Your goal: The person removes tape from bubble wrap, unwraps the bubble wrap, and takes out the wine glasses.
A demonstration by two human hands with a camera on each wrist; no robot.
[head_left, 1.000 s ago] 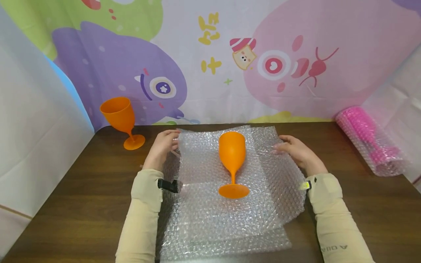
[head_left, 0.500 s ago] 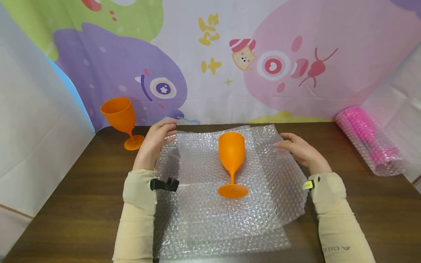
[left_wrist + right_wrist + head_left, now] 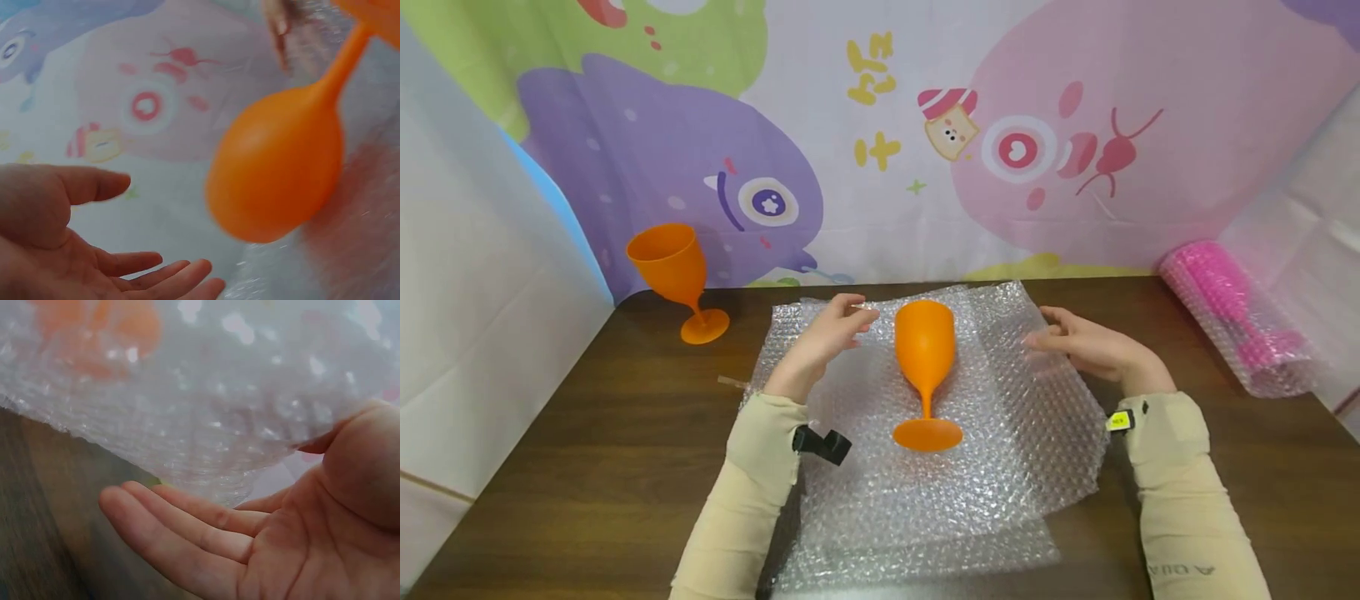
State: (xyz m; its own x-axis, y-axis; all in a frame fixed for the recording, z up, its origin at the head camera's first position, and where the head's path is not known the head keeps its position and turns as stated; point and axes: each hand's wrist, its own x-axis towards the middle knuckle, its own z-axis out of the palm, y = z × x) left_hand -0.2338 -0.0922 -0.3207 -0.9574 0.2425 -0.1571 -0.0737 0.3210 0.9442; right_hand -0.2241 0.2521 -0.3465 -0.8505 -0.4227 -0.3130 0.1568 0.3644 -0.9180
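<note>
An orange goblet (image 3: 924,342) lies on its side on layered sheets of bubble wrap (image 3: 880,492), bowl away from me and foot toward me. Just left of the bowl is my left hand (image 3: 829,337), thumb and fingers apart and holding nothing. The left wrist view shows a gap between those fingers and the goblet (image 3: 275,169). My right hand (image 3: 1093,348) holds the raised right edge of the bubble wrap. In the right wrist view, the thumb is over the wrap (image 3: 206,425) and the fingers of the hand (image 3: 250,537) lie beneath it.
A second orange goblet (image 3: 672,267) stands upright at the back left of the brown table (image 3: 587,467). A pink goblet rolled in bubble wrap (image 3: 1240,317) lies at the back right. A cartoon-printed cloth (image 3: 880,225) hangs behind the table.
My left hand has let go of the wrap's left edge and moved right, over the sheet beside the goblet. My right hand keeps the right edge lifted, shifting slightly right.
</note>
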